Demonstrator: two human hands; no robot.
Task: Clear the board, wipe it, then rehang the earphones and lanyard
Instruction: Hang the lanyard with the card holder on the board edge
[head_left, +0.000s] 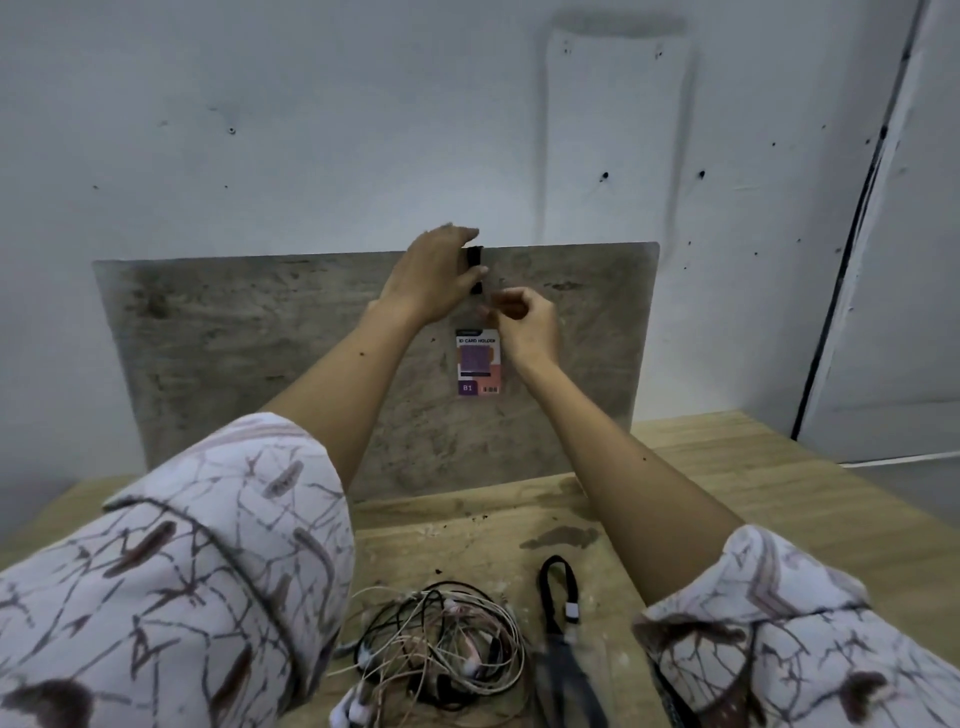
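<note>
At frame centre, the left hand (441, 275) pinches the black lanyard strap (474, 270) over the board (260, 338) top; the right hand (524, 322) grips near the ID card holder (479, 364). Loosely hooked, it could slip. The earphones (441, 649) lie tangled at bottom centre.

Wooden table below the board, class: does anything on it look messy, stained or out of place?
Yes. The earphones lie in one tangled heap of pink, white and black cables at the near edge, a dark stain marks the wooden table, and small dark specks are scattered around it.
</note>
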